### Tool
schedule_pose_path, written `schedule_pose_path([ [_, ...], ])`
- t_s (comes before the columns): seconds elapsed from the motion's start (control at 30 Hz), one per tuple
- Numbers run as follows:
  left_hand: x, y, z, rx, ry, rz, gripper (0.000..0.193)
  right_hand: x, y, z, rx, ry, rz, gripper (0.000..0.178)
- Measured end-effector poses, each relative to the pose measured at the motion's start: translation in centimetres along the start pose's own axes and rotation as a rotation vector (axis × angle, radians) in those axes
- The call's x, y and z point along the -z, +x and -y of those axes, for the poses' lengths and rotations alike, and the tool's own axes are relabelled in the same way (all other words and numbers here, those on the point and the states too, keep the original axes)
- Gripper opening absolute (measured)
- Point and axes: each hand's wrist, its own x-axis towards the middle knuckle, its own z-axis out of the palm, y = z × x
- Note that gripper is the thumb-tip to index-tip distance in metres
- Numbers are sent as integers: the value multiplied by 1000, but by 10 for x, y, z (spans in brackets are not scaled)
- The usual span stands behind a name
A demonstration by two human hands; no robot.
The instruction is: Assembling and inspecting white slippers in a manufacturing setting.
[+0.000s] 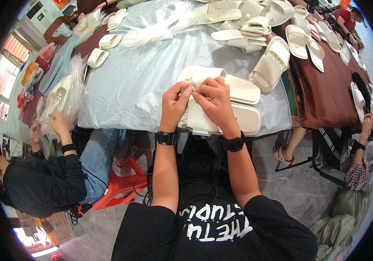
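Two cream-white slide slippers lie side by side at the near edge of the table: the far slipper and the near slipper, their soles pointing right. Above their straps my left hand and my right hand meet, thumbs and fingertips pinched together. Whatever sits between the fingertips is too small and too covered to name. My hands partly hide the straps of both slippers. Another slide slipper rests just beyond on the right.
A pale sheet covers the table. Clear plastic bags and a heap of slippers lie at the back. At left, a seated person handles a bagged slipper. A red stool stands below; another person's hand is at right.
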Motion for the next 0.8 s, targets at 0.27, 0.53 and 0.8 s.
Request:
schedule_pose_path([
  [0.27,-1,-2,-7,45,42,16,15,1,-1,-2,-6,6,9,12],
  [0.53,4,-1,-2,57,-133,25,13,-1,0,-1,-12,36,14,11],
  [0.8,3,-4,-12,81,-34,51,12,1,0,0,-6,22,4,11],
])
